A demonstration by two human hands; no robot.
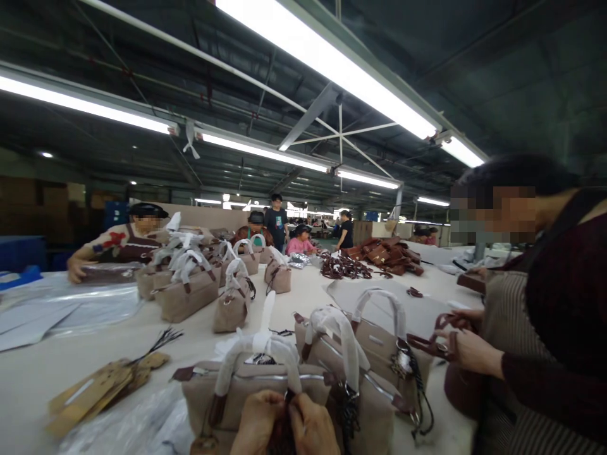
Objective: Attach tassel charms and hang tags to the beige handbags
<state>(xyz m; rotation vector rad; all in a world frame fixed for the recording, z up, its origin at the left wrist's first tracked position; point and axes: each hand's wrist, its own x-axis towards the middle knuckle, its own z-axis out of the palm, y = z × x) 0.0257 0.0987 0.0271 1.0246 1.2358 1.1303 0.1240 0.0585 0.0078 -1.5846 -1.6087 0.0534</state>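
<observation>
At the near edge of the desk (42, 366), the left hand (258, 422) and right hand (313, 426) are both closed on a dark piece at the front of a beige handbag (251, 385) with paper-wrapped handles. Just right of it stands a second beige handbag (374, 354); at the desk's right edge a co-worker's hand (467, 351) grips a brown strap (434, 344). Cardboard tags (95, 388) lie toward the left edge. Farther back, more handbags (190, 294) and seated workers line the desk
</observation>
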